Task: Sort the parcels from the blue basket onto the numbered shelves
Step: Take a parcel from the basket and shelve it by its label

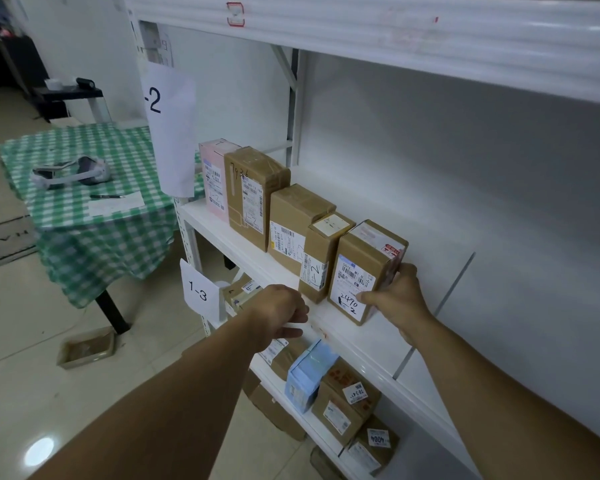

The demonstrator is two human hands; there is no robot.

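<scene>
- While the right hand [397, 299] grips the brown parcel marked 2490 [361, 271], that parcel stands upright on the middle shelf [371, 344], at the right end of a row and close to the shelf's front edge.
- Its thumb lies across the white label on the parcel's front face, and the fingers wrap round the right side.
- Left hand [281, 310] hovers at the front edge of the same shelf, just left of the held parcel. Its fingers are curled under and hidden by the back of the hand, so I cannot tell whether it has hold of anything.
- Four more parcels fill the row leftward: a narrow brown parcel [321, 258] touching the held one, a wider brown parcel [291, 223], a tall brown parcel [250, 195] and a pink parcel [213, 181] at the shelf's left end.
- A paper sign reading "-2" [168, 126] hangs at the left post above that end. A smaller sign reading "1-3" [199, 289] hangs on the post below.
- On the lower shelf [305, 422] stand a light blue parcel [309, 375] and several brown ones.
- Left of the shelving is a table with a green checked cloth [84, 237]. A headset [71, 173], a pen [106, 196] and a paper sheet [116, 204] lie on it.
</scene>
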